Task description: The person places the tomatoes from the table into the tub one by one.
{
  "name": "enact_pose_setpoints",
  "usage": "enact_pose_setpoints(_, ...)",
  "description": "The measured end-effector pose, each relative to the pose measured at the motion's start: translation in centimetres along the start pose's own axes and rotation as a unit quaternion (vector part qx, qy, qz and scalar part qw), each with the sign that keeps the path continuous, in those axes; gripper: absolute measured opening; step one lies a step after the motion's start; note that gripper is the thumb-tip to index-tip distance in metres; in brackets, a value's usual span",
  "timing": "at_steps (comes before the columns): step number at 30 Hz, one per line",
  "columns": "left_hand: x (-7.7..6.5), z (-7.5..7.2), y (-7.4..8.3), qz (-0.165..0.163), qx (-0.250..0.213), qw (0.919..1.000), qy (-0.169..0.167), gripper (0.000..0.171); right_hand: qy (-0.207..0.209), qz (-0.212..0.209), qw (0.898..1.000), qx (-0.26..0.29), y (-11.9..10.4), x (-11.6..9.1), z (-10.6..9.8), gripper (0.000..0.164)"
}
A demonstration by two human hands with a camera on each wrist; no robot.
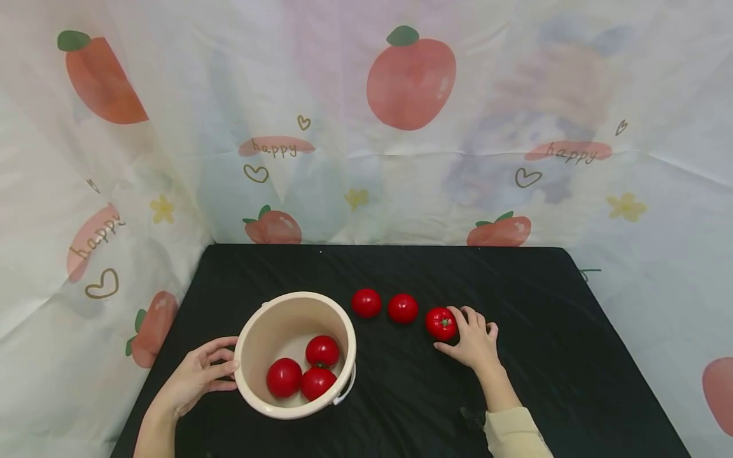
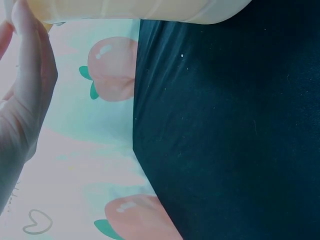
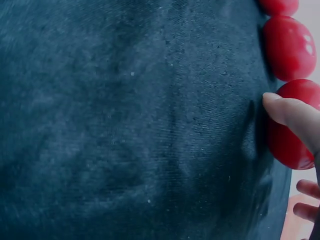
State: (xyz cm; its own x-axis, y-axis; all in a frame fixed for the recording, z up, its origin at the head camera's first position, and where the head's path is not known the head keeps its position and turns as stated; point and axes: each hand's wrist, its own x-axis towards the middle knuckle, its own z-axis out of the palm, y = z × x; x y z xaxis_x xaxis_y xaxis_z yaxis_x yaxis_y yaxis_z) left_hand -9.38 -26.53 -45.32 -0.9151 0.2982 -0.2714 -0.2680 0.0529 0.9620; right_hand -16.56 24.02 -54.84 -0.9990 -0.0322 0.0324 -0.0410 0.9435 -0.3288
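A cream bucket (image 1: 252, 397) stands tilted toward the head camera, showing several red tomatoes inside, among them one tomato (image 1: 283, 378) at the left. My left hand (image 1: 197, 375) holds the bucket's left side at the rim, thumb and fingers at its edge. On the black table, my right hand (image 1: 472, 337) is spread around the right side of a tomato (image 1: 441, 324) with a green stem mark. Its index fingertip meets the tomato's far side, and the thumb lies near its front. In the right wrist view, the thumb overlaps this tomato (image 3: 287, 142).
Two more tomatoes, the nearer (image 1: 403, 308) and the farther (image 1: 366, 303), sit in a row between bucket and right hand. A white handle (image 1: 346, 389) hangs at the bucket's right. Fruit-patterned cloth (image 1: 343, 76) rises behind the black table (image 1: 572, 356).
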Motion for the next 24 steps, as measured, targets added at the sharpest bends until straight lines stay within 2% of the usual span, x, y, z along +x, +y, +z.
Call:
enact_pose_setpoints(9, 0.0, 0.0, 0.0, 0.005, -0.004, 1.0000, -0.001, 0.043, 0.033, -0.019, 0.999, 0.000, -0.2, 0.4, 0.7, 0.076)
enact_pose_setpoints(14, 0.0, 0.0, -0.1, 0.009, 0.007, 0.9999, 0.002, 0.047, 0.063, -0.048, 0.997, -0.004, -0.4, 0.6, 0.2, 0.076)
enact_pose_setpoints(19, 0.0, 0.0, -0.1, 0.012, 0.008, 0.9999, 0.005, 0.045, 0.105, -0.098, 0.990, -0.013, -1.9, 1.1, -1.9, 0.076)
enact_pose_setpoints(24, 0.0, 0.0, -0.1, 0.014, 0.001, 0.9999, 0.000, 0.042, 0.155, -0.166, 0.973, -0.030, -4.8, 2.0, -5.2, 0.076)
